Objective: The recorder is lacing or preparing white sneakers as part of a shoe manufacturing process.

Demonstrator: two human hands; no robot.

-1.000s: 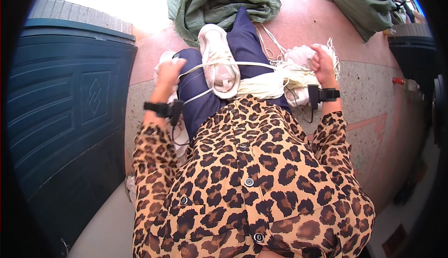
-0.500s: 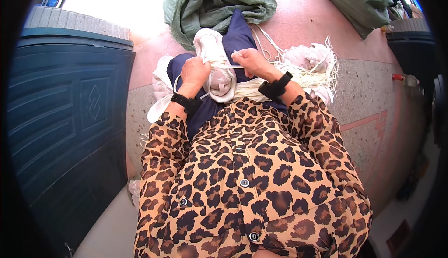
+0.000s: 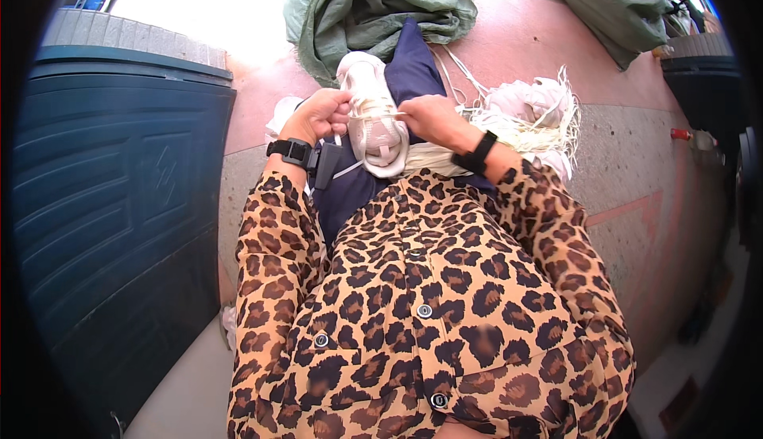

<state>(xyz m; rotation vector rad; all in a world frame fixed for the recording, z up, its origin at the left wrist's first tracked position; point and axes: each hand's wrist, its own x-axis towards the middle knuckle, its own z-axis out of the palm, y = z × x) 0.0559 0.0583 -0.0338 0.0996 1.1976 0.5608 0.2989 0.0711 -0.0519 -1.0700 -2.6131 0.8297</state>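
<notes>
A pale pink and white sneaker (image 3: 383, 139) rests between my thighs, its toe end hard to tell from this angle. Across its upper runs a flat cream shoelace (image 3: 375, 114). My right hand (image 3: 433, 119) pinches the lace at the shoe's right side. On the opposite side, my left hand (image 3: 319, 113) is closed, its fingertips against the eyelet edge and gripping lace, though the fingers partly hide it. A loose end of white lace hangs below the left hand, over my dark blue trousers (image 3: 413, 65).
To the right lies a heap of cream laces and pale shoes (image 3: 528, 109). A crumpled green sack (image 3: 342, 18) lies beyond my legs, and a second green sack (image 3: 608, 6) stands at far right. A dark blue panelled door (image 3: 119, 177) is on the left.
My right hand has come in toward the shoe, shortening the stretch of lace between the hands. My left hand has shifted slightly left and turned, palm side now more visible.
</notes>
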